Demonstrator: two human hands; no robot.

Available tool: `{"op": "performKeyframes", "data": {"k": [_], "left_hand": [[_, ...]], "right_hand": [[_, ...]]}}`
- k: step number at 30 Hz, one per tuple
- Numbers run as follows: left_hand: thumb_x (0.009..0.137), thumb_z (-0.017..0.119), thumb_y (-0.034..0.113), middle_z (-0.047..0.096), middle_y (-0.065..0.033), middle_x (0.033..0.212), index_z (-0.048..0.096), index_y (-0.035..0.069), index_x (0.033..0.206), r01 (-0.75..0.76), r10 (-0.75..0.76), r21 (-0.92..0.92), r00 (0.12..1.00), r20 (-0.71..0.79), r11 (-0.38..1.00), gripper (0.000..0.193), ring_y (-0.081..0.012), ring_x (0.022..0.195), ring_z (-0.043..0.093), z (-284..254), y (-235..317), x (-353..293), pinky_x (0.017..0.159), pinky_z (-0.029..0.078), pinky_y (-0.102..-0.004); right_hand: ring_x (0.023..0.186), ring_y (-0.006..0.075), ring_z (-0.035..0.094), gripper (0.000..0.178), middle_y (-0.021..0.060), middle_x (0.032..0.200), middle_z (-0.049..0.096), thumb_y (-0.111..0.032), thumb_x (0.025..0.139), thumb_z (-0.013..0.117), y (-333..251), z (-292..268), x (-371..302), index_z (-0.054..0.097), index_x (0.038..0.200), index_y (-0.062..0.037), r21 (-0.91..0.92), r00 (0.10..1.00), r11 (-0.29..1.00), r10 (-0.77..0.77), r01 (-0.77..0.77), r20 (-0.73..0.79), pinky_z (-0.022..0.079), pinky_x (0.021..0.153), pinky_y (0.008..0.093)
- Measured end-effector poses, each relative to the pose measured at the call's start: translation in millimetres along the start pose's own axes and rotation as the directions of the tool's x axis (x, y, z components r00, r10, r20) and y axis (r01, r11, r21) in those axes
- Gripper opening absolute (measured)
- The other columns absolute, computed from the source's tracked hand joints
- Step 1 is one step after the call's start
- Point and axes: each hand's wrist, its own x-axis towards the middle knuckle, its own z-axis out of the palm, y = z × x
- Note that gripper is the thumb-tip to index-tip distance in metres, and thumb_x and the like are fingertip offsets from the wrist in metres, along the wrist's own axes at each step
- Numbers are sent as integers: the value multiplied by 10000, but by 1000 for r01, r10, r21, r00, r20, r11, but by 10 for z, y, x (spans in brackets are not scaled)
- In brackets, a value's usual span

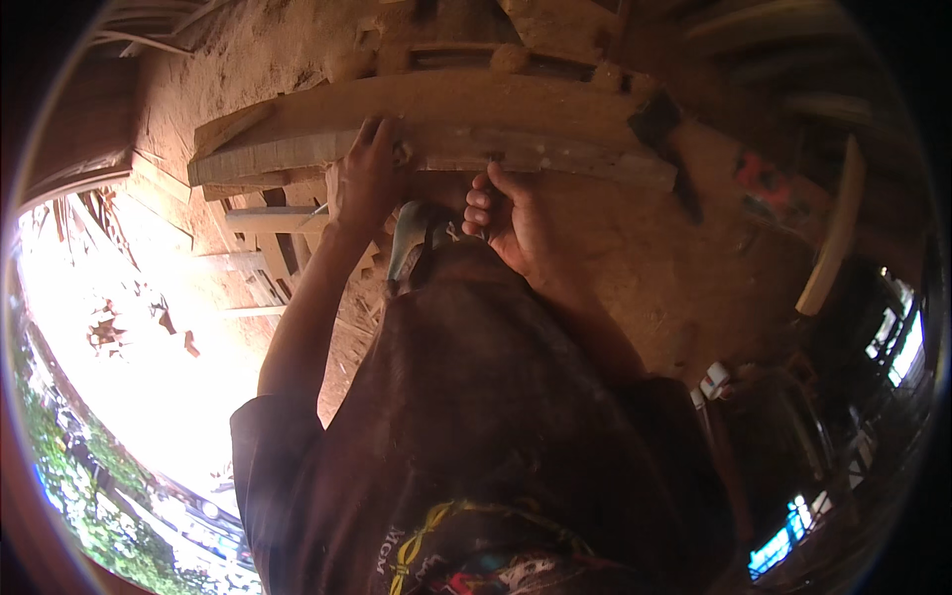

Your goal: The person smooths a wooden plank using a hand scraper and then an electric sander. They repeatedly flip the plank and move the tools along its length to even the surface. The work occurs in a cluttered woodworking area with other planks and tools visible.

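A long wooden beam (555, 151) lies crosswise in front of me, with a wide brown board surface (476, 99) just beyond it. My left hand (365, 178) is on the left half of the beam, its fingers bent over the wood and closed on it. Close to the beam's near edge, right of the middle, my right hand (506, 213) is curled with the thumb on top. What its fingers hold, if anything, is hidden. Between the two hands, lower down, shows a grey-green curved thing (409, 243), partly covered by my dark shirt.
Wood offcuts (278, 220) lie on the dusty ground at the left, beside a sunlit patch. At the right are a pale wooden stick (835, 233), a dark block (654, 121) and a red-and-black thing (762, 178). A white-ended object (714, 380) is at the lower right.
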Motion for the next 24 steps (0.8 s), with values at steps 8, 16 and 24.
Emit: {"op": "performKeyframes", "data": {"k": [8, 16, 24], "left_hand": [[755, 901, 201, 716, -108, 1158, 652, 135, 1221, -44, 40, 51, 996, 78, 998, 532, -378, 930, 751, -104, 56, 157, 740, 613, -475], [796, 852, 209, 705, -96, 1164, 654, 151, 1195, -19, 17, 118, 1000, 15, 993, 450, -357, 928, 752, -75, 82, 47, 717, 614, -467], [801, 862, 248, 697, -88, 1143, 647, 152, 1201, 7, -6, 120, 1000, -8, 993, 464, -351, 936, 744, -23, 59, 31, 722, 608, -458]], "right_hand": [[537, 97, 431, 400, -10, 634, 480, -364, 1122, 546, 234, -225, 265, 554, 830, -91, -681, 832, 575, -548, 454, 91, 368, 509, 289], [756, 165, 698, 482, 99, 854, 733, -412, 1128, 507, 204, -254, -101, 668, 1087, 41, -869, 987, 484, -157, 103, 30, 532, 627, 290], [937, 250, 762, 514, 181, 1080, 769, -459, 1124, 486, -91, -46, -212, 619, 1194, 32, -598, 995, 795, -88, 98, 46, 590, 626, 319]]}}
